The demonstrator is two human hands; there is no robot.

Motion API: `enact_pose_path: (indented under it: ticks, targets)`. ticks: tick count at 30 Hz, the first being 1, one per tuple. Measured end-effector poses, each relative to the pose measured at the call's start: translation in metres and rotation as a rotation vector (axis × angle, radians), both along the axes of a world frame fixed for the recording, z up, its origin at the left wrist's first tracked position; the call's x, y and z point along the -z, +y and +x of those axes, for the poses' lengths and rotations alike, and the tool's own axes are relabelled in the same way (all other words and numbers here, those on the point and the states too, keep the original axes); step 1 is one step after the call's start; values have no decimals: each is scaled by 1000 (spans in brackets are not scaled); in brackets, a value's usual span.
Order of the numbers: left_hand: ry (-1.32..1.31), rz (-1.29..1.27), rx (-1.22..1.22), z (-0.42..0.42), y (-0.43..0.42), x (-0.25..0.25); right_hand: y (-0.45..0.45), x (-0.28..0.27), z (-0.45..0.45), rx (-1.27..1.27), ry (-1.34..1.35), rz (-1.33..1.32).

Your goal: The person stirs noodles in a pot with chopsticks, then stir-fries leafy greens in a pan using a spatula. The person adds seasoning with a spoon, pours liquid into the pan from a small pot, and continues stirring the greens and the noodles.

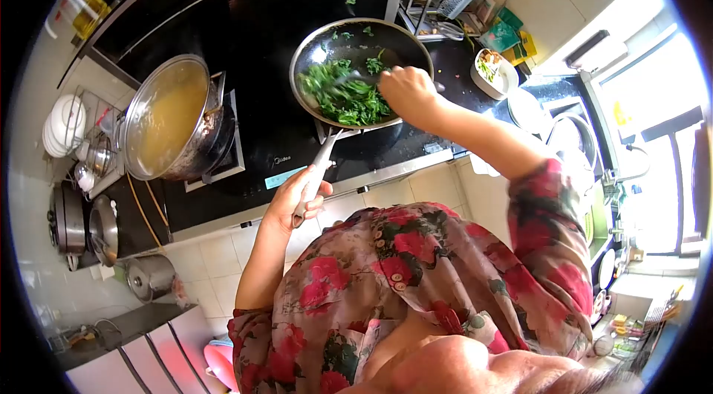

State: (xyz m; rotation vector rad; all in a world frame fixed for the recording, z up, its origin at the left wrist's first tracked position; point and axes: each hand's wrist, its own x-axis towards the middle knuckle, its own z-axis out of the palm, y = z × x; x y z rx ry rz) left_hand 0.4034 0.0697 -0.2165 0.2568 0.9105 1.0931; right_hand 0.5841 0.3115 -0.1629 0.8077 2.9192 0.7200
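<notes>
We are cooking leafy greens (359, 102) inside the pan (407, 49), where they are heaping toward its left and near side while a few scraps are clinging to its far wall. Our left hand (295, 197) is wrapping round the pan handle (324, 153), on the near side of the pan. Our right hand (408, 92), over the pan's right side, is clenching what we are taking to be a stirring tool (356, 77); its working end is blurring among the leaves, so we cannot be sure of its kind.

To be stirring well, we should be bracing the handle firmly, so that the pan is not sliding under each push. We should be reaching beneath the heap and turning it toward the pan's barer right side, letting every leaf be meeting the hot metal. We should also be scraping down those far scraps, lest they be scorching, and keeping strokes low, so that nothing is flying over the rim toward the pot (199, 152) standing left of the pan or the bowl (508, 82) sitting to its right.
</notes>
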Motion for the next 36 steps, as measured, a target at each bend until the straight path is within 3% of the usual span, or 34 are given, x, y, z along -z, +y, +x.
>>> enact_pose_path:
  ticks: [3,5,6,7,9,11,13,14,15,17,19,20,23,26,29,31,34,36]
  targets:
    - [10,-34,-17,-2,-1,0,21,11,-15,153,-165,136]
    - [-8,-39,-31,-2,0,0,37,-8,8,245,-152,-37]
    - [-14,-37,-39,-1,-1,1,24,-47,23,182,-244,-76]
    - [-18,-34,-33,-2,0,3,25,-60,42,89,-154,-101]
    - [-23,-39,-39,-3,-2,4,-11,-110,55,130,-158,-67]
    - [22,-38,-43,0,-2,2,-34,-117,57,117,-183,-89]
    - [21,-36,-40,2,-2,1,-47,-92,45,42,-280,-199]
    - [11,-26,-46,4,-1,1,-35,-55,34,67,-248,-164]
    - [2,-16,-51,5,-1,1,-13,-22,42,-303,-41,154]
    - [11,-28,-44,8,-1,-3,4,-5,24,-59,80,401]
    - [12,-31,-60,5,-1,-6,20,-41,13,220,-61,-34]
    - [2,-23,-54,5,0,-6,26,-50,15,287,-18,-114]
    - [-40,22,-43,4,-2,0,46,-36,3,272,160,-68]
    - [-21,16,-49,3,-2,-1,42,0,-19,54,-51,28]
    - [-43,2,-43,6,-2,-4,-2,15,-12,-47,-79,138]
    - [-4,-15,-43,7,-2,-3,6,21,-12,22,-95,56]
    - [6,-20,-52,7,-2,-2,44,40,-9,88,-26,201]
    - [1,-23,-56,7,-3,-2,43,35,11,121,-30,92]
